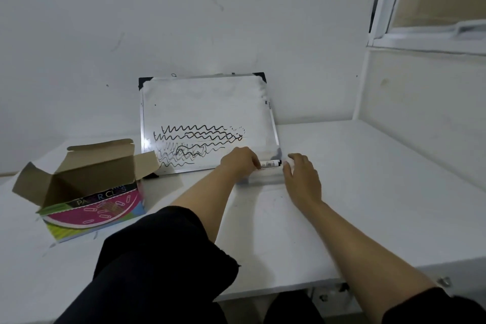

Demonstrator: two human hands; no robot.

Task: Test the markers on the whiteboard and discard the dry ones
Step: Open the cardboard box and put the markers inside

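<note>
A small whiteboard (207, 105) leans against the wall at the back of the white table (368, 179), its lower half covered with black wavy test lines. My left hand (240, 163) grips one end of a white marker with a black cap (271, 163), which lies level in front of the board's lower right corner. Just to the right of the cap hovers my right hand (302, 179), fingers spread and relaxed, holding nothing. Below the marker sits a pale, blurred object that I cannot identify.
An open cardboard box (86, 189) with a pink and green paper-clip print stands at the left of the table. A window frame (426, 39) fills the upper right. The table's front edge runs close to my body at the lower right.
</note>
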